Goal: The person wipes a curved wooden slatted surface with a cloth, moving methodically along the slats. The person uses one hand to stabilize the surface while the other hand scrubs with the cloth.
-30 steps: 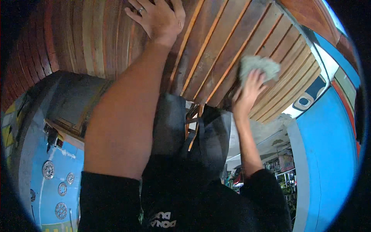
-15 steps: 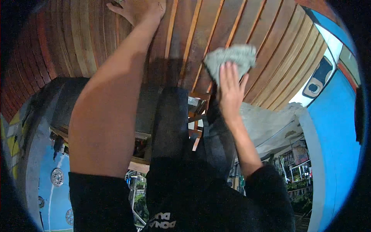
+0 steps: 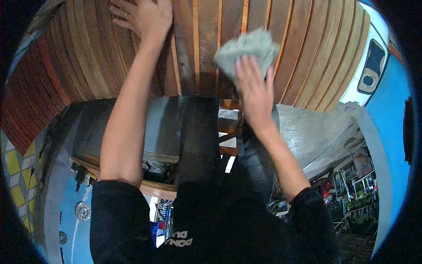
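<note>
Many long wooden slats [image 3: 206, 48] in brown and reddish tones lie side by side with narrow gaps, forming a broad surface. My right hand [image 3: 255, 88] presses a pale grey-green cloth [image 3: 246, 44] against the slats right of the middle. The fingers lie over the cloth's near part, while its bunched far edge sticks out beyond them. At the upper left my left hand [image 3: 145, 17] rests on the slats, fingers apart and holding nothing. A ring [image 3: 126, 16] shows on one finger.
My dark-clothed legs [image 3: 198, 136] are under the slats' near edge. A wooden tray or drawer [image 3: 162, 189] with items stands at lower left. Yellow-and-white tiles [image 3: 17, 171] show far left. A blue wall [image 3: 393, 132] rises at right, beside a crowded rack [image 3: 351, 189].
My right hand has slid the cloth a little leftward and farther over the slats. My left hand stays on the wood at the upper left. The whole view has shifted slightly.
</note>
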Demonstrator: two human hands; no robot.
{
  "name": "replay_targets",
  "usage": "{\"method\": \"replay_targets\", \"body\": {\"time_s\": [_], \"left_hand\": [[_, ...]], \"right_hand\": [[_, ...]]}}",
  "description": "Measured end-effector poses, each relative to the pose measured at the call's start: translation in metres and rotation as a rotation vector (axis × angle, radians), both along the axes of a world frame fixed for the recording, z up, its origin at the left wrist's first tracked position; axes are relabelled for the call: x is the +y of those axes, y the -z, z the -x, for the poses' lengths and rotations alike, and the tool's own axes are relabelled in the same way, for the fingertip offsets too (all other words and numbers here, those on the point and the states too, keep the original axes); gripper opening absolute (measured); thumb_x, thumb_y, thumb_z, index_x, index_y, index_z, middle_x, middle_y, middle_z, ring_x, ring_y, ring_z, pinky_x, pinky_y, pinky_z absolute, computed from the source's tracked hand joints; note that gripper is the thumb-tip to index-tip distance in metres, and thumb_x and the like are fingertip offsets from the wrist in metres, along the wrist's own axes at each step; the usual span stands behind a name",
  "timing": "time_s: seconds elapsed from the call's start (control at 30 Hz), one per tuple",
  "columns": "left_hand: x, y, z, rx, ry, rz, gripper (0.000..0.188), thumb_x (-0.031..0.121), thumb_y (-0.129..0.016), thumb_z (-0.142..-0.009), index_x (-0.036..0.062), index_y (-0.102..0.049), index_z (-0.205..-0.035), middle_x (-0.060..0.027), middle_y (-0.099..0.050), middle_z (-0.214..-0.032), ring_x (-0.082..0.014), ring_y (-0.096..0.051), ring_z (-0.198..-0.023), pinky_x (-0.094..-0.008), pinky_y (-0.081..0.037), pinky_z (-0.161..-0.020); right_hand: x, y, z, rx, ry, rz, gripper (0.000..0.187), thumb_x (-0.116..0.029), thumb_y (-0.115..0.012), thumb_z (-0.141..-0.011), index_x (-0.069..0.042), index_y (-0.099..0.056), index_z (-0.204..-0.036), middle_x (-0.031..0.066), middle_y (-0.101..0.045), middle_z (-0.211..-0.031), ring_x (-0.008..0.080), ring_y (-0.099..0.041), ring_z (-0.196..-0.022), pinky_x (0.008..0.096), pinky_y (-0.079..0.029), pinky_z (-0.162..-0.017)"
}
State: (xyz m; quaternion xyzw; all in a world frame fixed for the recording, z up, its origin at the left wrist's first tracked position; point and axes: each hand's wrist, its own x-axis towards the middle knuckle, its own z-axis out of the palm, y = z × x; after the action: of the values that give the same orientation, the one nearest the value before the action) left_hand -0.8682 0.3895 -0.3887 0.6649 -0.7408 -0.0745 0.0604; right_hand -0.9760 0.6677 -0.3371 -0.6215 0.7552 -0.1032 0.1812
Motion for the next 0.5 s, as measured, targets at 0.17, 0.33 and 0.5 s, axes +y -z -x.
{"method": "replay_targets", "body": {"time_s": [0.17,0.33,0.5], "left_hand": [[0.007,-0.006,0.072,0.122,0.04,-0.03,0.088,0.063,-0.037,-0.096,0.0028,-0.015,-0.155,-0.0308,-0.006,-0.159,-0.0505,-0.001,-0.146,-0.0657,0.002,-0.113],[0.016,-0.001,0.117,0.019,0.015,0.06,0.082,0.064,-0.037,-0.095,0.0114,-0.021,-0.155,-0.0225,-0.011,-0.161,-0.0493,-0.006,-0.146,-0.0658,-0.002,-0.114],[0.008,0.005,0.116,-0.11,-0.023,0.214,0.075,0.059,-0.035,-0.097,0.0135,-0.023,-0.155,-0.0204,-0.014,-0.161,-0.0481,-0.012,-0.145,-0.0651,-0.005,-0.114]], "right_hand": [[-0.085,0.01,0.001,0.165,0.101,0.087,0.05,-0.017,-0.053,-0.086,-0.009,-0.054,-0.135,0.0066,-0.054,-0.141,0.0237,-0.048,-0.132,0.0549,-0.03,-0.111],[0.006,0.012,-0.036,-0.177,-0.249,0.073,0.052,-0.019,-0.053,-0.084,-0.012,-0.055,-0.135,0.0027,-0.055,-0.139,0.018,-0.051,-0.128,0.0465,-0.034,-0.112],[0.022,0.003,0.036,-0.048,-0.007,0.021,0.055,-0.006,-0.06,-0.082,-0.005,-0.052,-0.137,0.0097,-0.05,-0.145,0.0339,-0.042,-0.137,0.0587,-0.028,-0.112]]}}
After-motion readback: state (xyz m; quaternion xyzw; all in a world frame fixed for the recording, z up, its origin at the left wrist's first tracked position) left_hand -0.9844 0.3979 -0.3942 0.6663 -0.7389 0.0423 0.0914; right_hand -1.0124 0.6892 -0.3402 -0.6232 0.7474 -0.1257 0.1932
